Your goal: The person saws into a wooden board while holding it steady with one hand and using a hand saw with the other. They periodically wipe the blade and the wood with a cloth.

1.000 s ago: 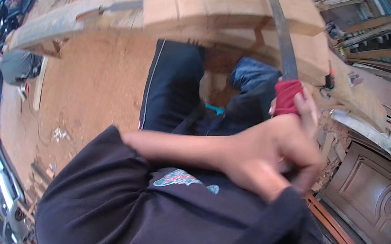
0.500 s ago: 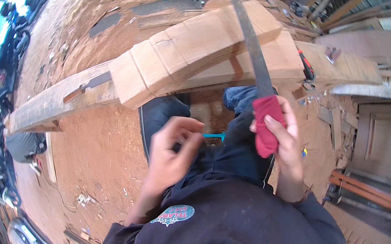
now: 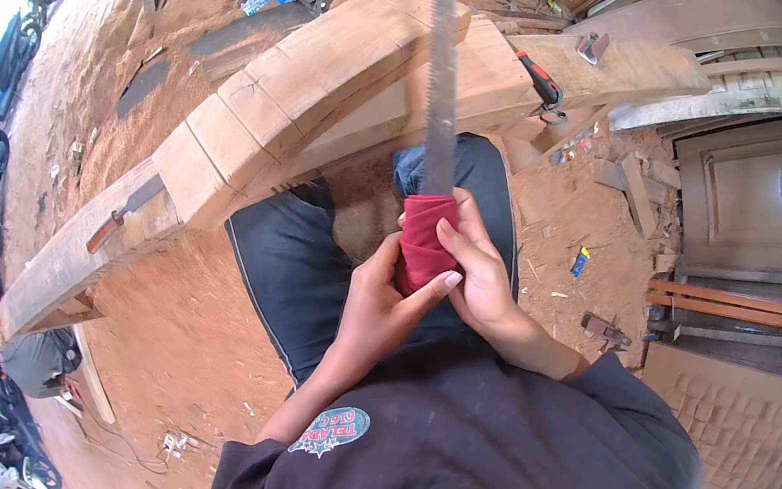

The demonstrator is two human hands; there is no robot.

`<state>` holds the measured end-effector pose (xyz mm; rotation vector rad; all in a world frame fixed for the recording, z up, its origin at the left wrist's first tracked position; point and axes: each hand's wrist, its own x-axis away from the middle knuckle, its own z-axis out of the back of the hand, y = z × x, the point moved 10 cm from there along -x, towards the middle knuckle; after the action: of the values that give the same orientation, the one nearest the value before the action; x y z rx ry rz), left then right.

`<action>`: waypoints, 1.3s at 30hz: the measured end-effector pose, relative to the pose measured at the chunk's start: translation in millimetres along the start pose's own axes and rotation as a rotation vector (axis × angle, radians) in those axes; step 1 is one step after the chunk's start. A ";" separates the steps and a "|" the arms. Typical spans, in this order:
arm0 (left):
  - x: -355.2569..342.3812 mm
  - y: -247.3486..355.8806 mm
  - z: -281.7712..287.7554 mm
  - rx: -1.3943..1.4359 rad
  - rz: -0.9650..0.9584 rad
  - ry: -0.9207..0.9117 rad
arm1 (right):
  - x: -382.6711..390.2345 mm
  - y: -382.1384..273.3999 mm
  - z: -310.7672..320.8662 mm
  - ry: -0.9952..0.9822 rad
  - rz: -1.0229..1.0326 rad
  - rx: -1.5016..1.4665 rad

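A long toothed blade (image 3: 441, 116) rises from a handle wrapped in red cloth (image 3: 428, 249), pointing away from me. My left hand (image 3: 384, 298) grips the lower left of the wrap, its thumb across the cloth. My right hand (image 3: 481, 282) holds the wrap from the right, thumb on top. Beyond them, notched wooden blocks (image 3: 245, 114) rest on a long timber beam (image 3: 52, 275). A chisel-like tool (image 3: 105, 226) lies on the beam at the left; a red and black handled tool (image 3: 538, 76) and a small metal tool (image 3: 592, 48) lie at the right.
My knees are under the beam, above a dusty floor (image 3: 164, 349). A carved wooden panel (image 3: 752, 190) and orange slats (image 3: 724, 306) lie to the right. Wood scraps (image 3: 637, 198) are scattered around, and motorbikes (image 3: 0, 404) line the left edge.
My left hand has moved in and now grips the red wrap. The right hand and blade have shifted leftward in view, and the blade's toothed edge shows more clearly.
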<state>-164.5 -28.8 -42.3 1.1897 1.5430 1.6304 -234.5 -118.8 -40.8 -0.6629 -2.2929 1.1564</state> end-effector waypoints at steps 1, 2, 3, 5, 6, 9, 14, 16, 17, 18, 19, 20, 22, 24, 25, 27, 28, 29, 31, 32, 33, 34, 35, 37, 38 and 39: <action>3.1 1.2 -2.0 -0.054 -0.052 0.013 | 5.6 1.5 3.5 -0.006 -0.026 -0.045; 5.9 0.8 -6.7 -0.088 -0.059 -0.012 | 11.2 4.3 8.3 -0.011 -0.051 -0.089; 8.5 2.6 -10.0 -0.123 -0.071 -0.037 | 15.8 10.0 17.1 -0.002 -0.053 -0.068; 13.8 6.5 -15.4 -0.179 -0.100 -0.071 | 23.9 20.2 23.0 -0.006 -0.091 -0.098; 16.2 8.7 -17.7 -0.201 -0.116 -0.082 | 28.3 24.0 23.1 -0.009 -0.110 -0.115; 22.1 18.2 -23.9 -0.258 -0.172 -0.104 | 38.7 23.4 21.1 -0.028 -0.148 -0.114; 27.5 18.5 -27.9 -0.235 -0.180 -0.123 | 44.0 14.5 17.3 -0.034 -0.118 -0.036; 29.8 20.7 -25.9 -0.230 -0.203 -0.114 | 44.6 14.2 14.4 -0.034 -0.124 -0.020; 31.2 23.1 -25.2 -0.226 -0.230 -0.104 | 45.4 13.8 13.6 -0.032 -0.128 -0.012; 32.3 25.4 -24.1 -0.221 -0.257 -0.095 | 46.3 13.9 13.6 -0.024 -0.134 -0.004; 32.7 26.1 -24.1 -0.225 -0.272 -0.098 | 47.1 14.1 13.8 -0.017 -0.140 0.004; 33.5 25.5 -24.3 -0.230 -0.284 -0.102 | 48.0 15.4 14.6 -0.008 -0.148 0.009; 33.4 26.7 -23.6 -0.232 -0.279 -0.111 | 47.1 14.6 15.7 0.002 -0.136 0.033; 32.8 27.9 -23.7 -0.219 -0.235 -0.134 | 48.6 15.7 19.6 0.015 -0.129 0.049; 31.6 25.6 -24.1 -0.227 -0.231 -0.140 | 48.1 15.7 21.3 0.014 -0.124 0.053; 31.4 20.4 -24.1 -0.247 -0.218 -0.152 | 47.8 18.7 22.3 0.018 -0.123 0.056; 31.4 18.7 -23.3 -0.234 -0.227 -0.141 | 47.5 20.4 22.8 0.022 -0.125 0.058; 31.2 16.6 -22.9 -0.222 -0.236 -0.130 | 47.6 22.0 23.0 0.026 -0.127 0.058; 31.9 7.5 -23.5 -0.211 -0.218 -0.138 | 49.1 25.9 22.9 0.012 -0.147 0.069; 30.4 3.3 -24.2 -0.213 -0.198 -0.154 | 47.6 25.2 21.4 -0.001 -0.151 0.077; 29.6 0.3 -24.9 -0.216 -0.179 -0.170 | 46.8 21.3 20.2 0.010 -0.113 0.092; 30.2 4.0 -22.2 -0.200 -0.210 -0.134 | 47.3 18.0 16.9 0.021 -0.075 0.107; 30.7 8.8 -20.9 -0.183 -0.245 -0.096 | 46.6 12.9 12.9 0.027 -0.036 0.124; 30.8 15.0 -18.9 -0.160 -0.281 -0.040 | 46.4 2.2 2.1 0.025 0.048 0.189; 31.2 16.0 -18.3 -0.153 -0.279 -0.024 | 47.0 -2.5 -2.9 0.026 0.088 0.219; 31.7 16.6 -17.5 -0.146 -0.277 -0.009 | 46.4 -4.4 -6.2 0.024 0.097 0.215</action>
<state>-191.1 -11.2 -18.3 0.8629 1.4809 1.5221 -267.1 -89.0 -24.6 -0.7072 -2.0977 1.4084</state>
